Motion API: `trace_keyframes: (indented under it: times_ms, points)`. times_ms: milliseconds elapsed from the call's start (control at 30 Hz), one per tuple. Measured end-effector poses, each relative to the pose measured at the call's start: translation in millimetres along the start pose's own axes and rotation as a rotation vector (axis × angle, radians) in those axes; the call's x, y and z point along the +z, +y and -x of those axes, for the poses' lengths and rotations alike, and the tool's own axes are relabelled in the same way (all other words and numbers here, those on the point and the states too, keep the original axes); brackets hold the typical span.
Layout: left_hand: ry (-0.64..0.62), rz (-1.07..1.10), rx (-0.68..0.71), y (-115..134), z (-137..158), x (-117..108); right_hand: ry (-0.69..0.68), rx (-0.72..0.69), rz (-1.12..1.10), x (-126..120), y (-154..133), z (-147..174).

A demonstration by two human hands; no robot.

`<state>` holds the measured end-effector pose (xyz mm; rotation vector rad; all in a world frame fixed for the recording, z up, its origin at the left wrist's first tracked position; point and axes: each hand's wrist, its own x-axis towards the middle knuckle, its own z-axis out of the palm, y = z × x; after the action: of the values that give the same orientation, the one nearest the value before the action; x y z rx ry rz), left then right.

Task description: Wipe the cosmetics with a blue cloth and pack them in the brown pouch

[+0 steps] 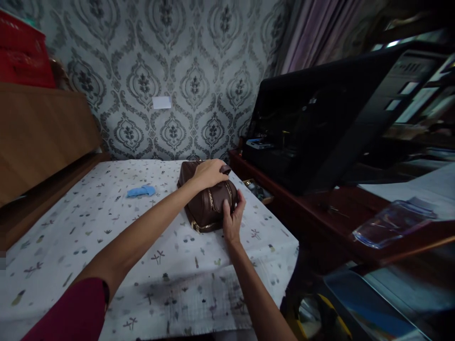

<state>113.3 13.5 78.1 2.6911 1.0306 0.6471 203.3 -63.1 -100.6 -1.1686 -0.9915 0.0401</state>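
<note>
A small brown leather bag (204, 204) with gold zippers lies on a table covered by a white patterned cloth (106, 246). My left hand (209, 173) rests on top of the bag, fingers curled over its upper edge. My right hand (232, 215) grips the bag's near right end, thumb and fingers pinched at the zipper there. A crumpled blue cloth (141, 191) lies on the table to the left of the bag, away from both hands.
A dark wooden side table (320, 208) stands right of the covered table and carries a large black screen (320, 123) and a clear plastic container (393, 222). A wooden headboard (39, 137) runs along the left. Patterned wallpaper (177, 71) is behind.
</note>
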Motion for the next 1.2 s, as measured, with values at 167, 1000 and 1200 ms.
trace_keyframes:
  times_ms: [167,1000,1200]
  points:
    - [0.047,0.002,-0.05,4.6,-10.2,9.2,0.01,0.075,-0.037,0.6,-3.7,-0.2]
    - [-0.023,0.16,0.129,-24.8,-1.5,-11.9,-0.021,0.178,-0.062,-5.1,-10.4,-2.0]
    - [-0.048,-0.059,0.001,-34.7,19.8,-18.2,-0.073,0.132,0.008,-8.5,-9.5,-2.5]
